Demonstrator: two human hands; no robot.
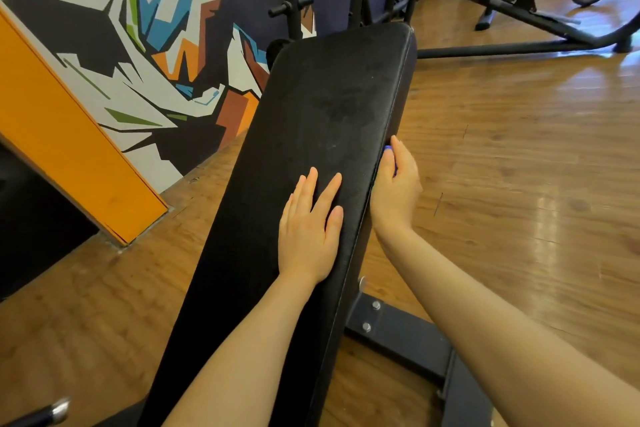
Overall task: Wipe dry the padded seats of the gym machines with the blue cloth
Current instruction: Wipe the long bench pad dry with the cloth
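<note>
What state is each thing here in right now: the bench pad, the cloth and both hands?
Bench pad: tilted, with dull smudges on its upper part.
Blue cloth: mostly hidden inside the right hand.
Left hand: flat on the pad, fingers straight.
Right hand: at the pad's right edge, fingers curled round the cloth.

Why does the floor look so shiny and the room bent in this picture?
Head view: pale glare streaks lie on the wooden floor at right; the wide lens bows the orange pillar; the black padded bench shows dull blotches; the right hand at its edge, hiding most of the blue cloth, is slightly smeared.
</note>
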